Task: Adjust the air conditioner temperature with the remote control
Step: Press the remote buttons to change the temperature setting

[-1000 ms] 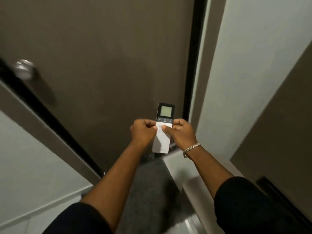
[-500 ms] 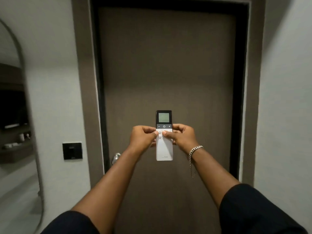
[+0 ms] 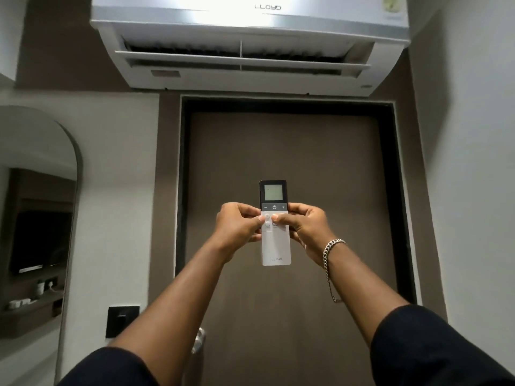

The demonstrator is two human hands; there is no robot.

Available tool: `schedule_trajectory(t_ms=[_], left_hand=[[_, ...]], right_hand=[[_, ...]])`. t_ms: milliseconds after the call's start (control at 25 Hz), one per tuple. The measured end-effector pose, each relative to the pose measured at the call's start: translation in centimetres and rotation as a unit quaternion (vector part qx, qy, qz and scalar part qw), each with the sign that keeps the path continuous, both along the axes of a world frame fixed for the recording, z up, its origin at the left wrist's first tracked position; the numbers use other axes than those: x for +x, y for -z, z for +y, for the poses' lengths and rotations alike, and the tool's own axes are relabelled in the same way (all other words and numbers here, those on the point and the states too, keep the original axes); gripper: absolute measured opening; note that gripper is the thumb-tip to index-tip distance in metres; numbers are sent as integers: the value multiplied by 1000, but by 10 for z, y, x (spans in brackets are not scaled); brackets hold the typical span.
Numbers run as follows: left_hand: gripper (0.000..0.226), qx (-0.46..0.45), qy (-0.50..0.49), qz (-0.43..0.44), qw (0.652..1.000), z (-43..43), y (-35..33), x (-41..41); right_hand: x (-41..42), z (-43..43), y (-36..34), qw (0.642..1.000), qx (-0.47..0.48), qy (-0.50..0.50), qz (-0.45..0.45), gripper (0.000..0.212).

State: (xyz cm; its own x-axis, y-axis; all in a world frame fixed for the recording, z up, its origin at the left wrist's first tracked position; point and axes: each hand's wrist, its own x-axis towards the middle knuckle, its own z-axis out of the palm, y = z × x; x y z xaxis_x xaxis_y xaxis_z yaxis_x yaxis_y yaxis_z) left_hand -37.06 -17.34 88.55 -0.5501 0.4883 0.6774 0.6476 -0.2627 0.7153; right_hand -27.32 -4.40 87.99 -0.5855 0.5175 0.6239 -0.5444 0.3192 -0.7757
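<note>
A white remote control (image 3: 276, 250) with a black top and a small grey screen stands upright in front of me, held from both sides. My left hand (image 3: 238, 228) grips its left edge, thumb resting on the white buttons. My right hand (image 3: 305, 228), with a chain bracelet on the wrist, grips the right edge, its thumb also on the buttons. High on the wall above the door hangs a white air conditioner (image 3: 250, 43) with its louvre open.
A brown door (image 3: 284, 151) in a dark frame fills the wall straight ahead, its metal handle (image 3: 199, 339) low on the left. A black wall switch (image 3: 122, 320) and an arched mirror (image 3: 36, 218) are on the left wall. A white wall stands on the right.
The view has tilted upward from the floor and door to the air conditioner. Both hands have kept hold of the remote, raised in front of the door.
</note>
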Motion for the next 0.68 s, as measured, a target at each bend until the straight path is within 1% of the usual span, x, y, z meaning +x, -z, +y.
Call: schedule_trajectory(t_ms=[160,400,600,680], left_hand=[[5,13,15,17,1000,4,-5,5],[7,18,10,25,999,3,-9,10],[8,20,47,17,999,-2,-15,10],[11,15,48,24,998,-2,-17,13]], right_hand=[[6,5,-8,1000,11,-10,5,34],[14,6,-14,1000,20,-17,6,36],[19,4,-23,999,33,-26,-1,36],[22,5,-23,999,38,-22,-2,33]])
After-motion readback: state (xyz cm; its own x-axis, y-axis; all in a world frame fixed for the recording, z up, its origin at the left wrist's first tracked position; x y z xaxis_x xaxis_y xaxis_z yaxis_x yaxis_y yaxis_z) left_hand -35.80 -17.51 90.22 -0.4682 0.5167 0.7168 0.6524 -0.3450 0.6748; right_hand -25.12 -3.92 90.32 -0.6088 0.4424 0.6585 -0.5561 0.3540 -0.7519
